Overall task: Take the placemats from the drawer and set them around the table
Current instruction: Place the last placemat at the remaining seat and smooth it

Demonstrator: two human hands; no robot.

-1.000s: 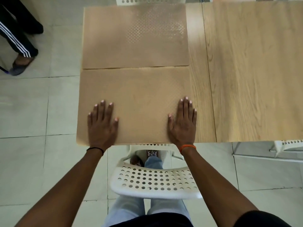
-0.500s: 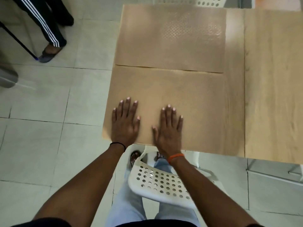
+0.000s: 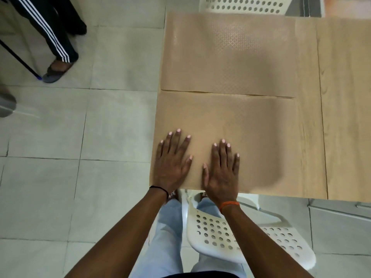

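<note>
Two tan embossed placemats lie edge to edge at the left end of a light wooden table point(image 3: 345, 117). The near placemat point(image 3: 251, 137) reaches the table's front edge; the far placemat point(image 3: 228, 55) lies just behind it. My left hand point(image 3: 173, 163) rests flat, fingers spread, on the near mat's front left corner. My right hand point(image 3: 221, 171) lies flat beside it on the same mat, a short gap between the thumbs. Neither hand holds anything. No drawer is in view.
A white perforated chair point(image 3: 241, 235) stands tucked under the table's front edge by my legs. Another white chair point(image 3: 247, 6) is at the far side. A person's legs in striped trousers point(image 3: 52, 37) stand on the tiled floor at the upper left.
My right hand has slid left along the near mat, from its right side to close beside my left hand. The view has shifted left and closer.
</note>
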